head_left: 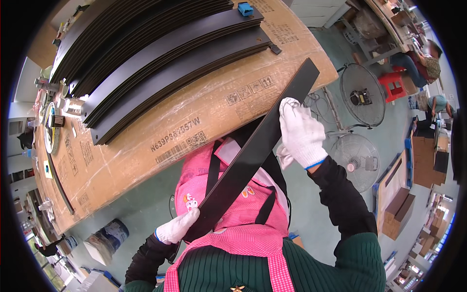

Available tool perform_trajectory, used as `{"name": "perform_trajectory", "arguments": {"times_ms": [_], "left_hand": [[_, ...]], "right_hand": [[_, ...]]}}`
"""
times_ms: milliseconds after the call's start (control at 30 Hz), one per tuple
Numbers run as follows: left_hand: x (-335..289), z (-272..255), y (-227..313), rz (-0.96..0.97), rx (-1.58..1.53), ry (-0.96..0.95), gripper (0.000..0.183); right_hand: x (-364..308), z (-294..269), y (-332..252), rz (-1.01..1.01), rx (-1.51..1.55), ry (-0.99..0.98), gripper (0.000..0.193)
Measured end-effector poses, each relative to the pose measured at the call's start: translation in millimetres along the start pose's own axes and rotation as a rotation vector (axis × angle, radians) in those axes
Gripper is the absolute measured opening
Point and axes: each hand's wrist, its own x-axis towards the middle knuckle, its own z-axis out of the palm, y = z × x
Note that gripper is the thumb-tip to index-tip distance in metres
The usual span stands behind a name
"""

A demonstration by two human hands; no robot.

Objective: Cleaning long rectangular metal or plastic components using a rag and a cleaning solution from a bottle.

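The left hand (pixel 178 227) grips a long black panel (pixel 245 163) by its near left end. The right hand (pixel 302 134) touches its far right part, grip unclear.

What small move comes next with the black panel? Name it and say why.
Probably slide the right hand down along the black panel: it rests on the upper part, seemingly with a white cloth, while the left hand holds the lower end.

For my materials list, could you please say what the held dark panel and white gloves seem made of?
Dark panel: perhaps coated board, plastic or metal; its smooth, satin face leaves this open. White gloves: probably knitted fabric; matte, softly creased, with blue-edged cuffs.
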Motion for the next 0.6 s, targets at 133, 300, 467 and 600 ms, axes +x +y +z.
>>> {"name": "perform_trajectory", "arguments": {"times_ms": [133, 300, 467, 600], "left_hand": [[4, 8, 58, -0.107, -0.192, -0.007, 0.080], [5, 3, 35, -0.083, -0.124, -0.037, 0.082], [9, 17, 84, -0.107, -0.289, -0.015, 0.084], [16, -3, 125, -0.223, -0.607, -0.257, 0.092]], "right_hand": [[28, 31, 55, 0.171, 0.269, 0.022, 0.030], [13, 14, 19, 0.109, 0.210, -0.023, 0.024], [45, 39, 70, 0.211, 0.253, 0.046, 0.022], [52, 39, 60, 0.123, 0.164, 0.009, 0.025]]}}
